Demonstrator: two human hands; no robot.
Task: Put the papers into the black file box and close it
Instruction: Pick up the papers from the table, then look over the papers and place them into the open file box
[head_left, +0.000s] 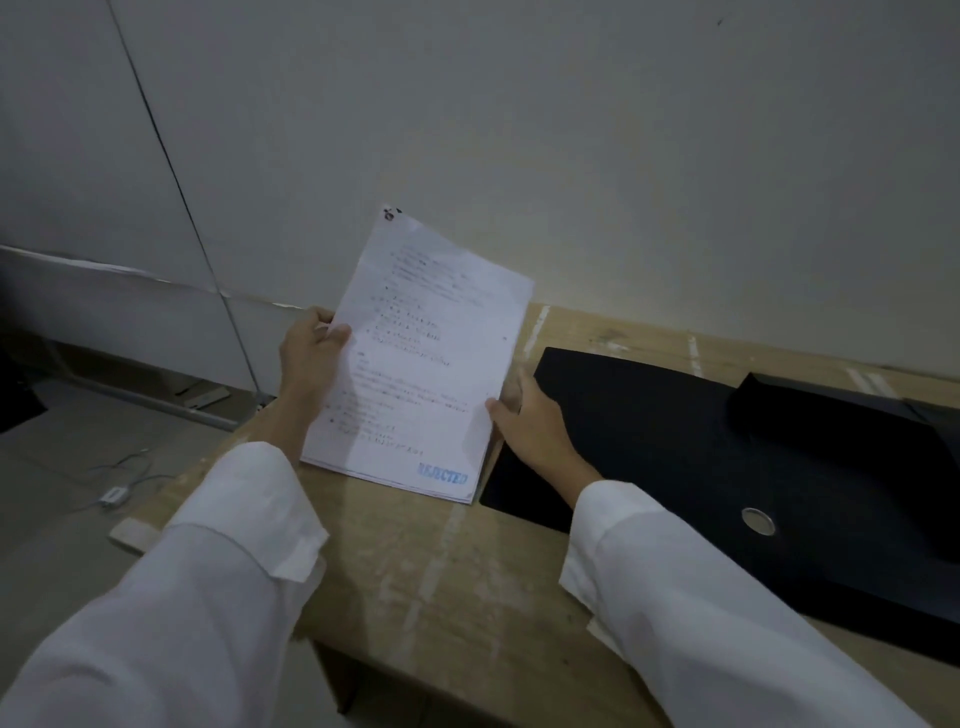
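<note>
A stack of white printed papers (426, 358), stamped with blue letters at its lower right corner, stands tilted with its lower edge near the wooden table (447, 587). My left hand (311, 353) grips the stack's left edge, thumb on the front sheet. My right hand (530, 421) holds the right edge lower down. The black file box (701, 457) lies flat on the table just right of the papers, with a round metal button (758, 521) on its surface and a raised flap (831, 410) at its far right. My right forearm covers part of the box's near edge.
A pale wall rises right behind the table. Left of the table the floor drops away, with a white adapter and cable (114, 493) lying on it. The table's near edge runs under my sleeves.
</note>
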